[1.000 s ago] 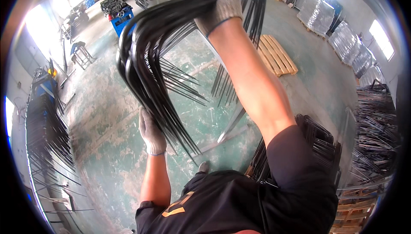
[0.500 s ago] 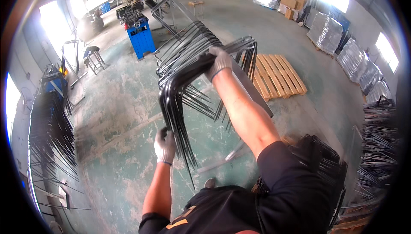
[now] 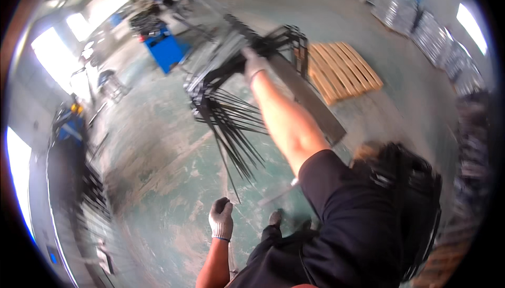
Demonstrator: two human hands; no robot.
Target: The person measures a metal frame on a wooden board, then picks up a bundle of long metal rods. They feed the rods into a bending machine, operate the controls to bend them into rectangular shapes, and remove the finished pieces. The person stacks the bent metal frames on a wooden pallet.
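Observation:
Bent dark metal rods [image 3: 239, 125] hang over a rack in the middle, their long ends fanned out and pointing down toward me. At the top of the rods is my right hand [image 3: 254, 64], in a pale glove, arm stretched forward. It touches the rods, but motion blur hides whether its fingers grip them. My left hand [image 3: 221, 218], gloved with dark fingertips, is lower down, away from the rods. Its fingers are curled in and nothing shows in them. A flat dark metal beam [image 3: 310, 98] runs beside my right forearm.
A wooden pallet [image 3: 344, 72] lies on the floor right of the rack. The blue machine base [image 3: 164, 51] stands at far left. More dark rods [image 3: 73, 167] hang along the left side. A dark metal stack [image 3: 402, 182] is close at my right; wrapped pallets [image 3: 394, 6] line the far wall.
My right hand has moved slightly forward and left on the rods. The rods' ends have spread out and shifted up. My left hand has dropped away from them, lower and nearer me. The view has turned.

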